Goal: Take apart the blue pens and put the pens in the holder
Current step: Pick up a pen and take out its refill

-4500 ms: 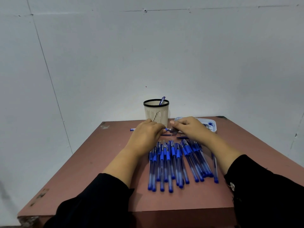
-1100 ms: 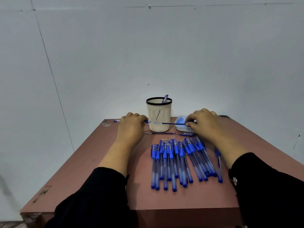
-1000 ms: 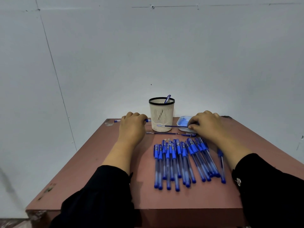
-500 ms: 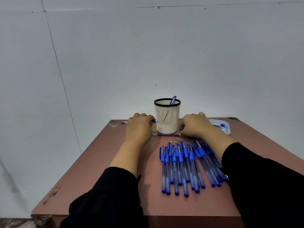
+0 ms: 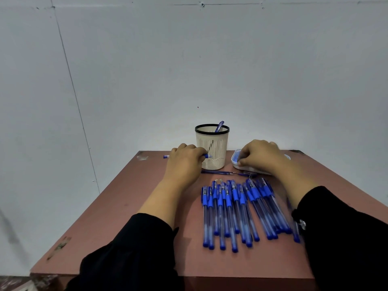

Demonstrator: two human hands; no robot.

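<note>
The left hand grips a pen barrel, fingers curled round it, just left of the holder. The barrel lies crosswise, one blue end poking out right beside the holder's wall, the other out left. The right hand hovers curled over the tray (whether it pinches anything I cannot tell). A refill lies crosswise in front of the holder. The left hand is nearer the holder; the barrel would need tipping upright to go in.
</note>
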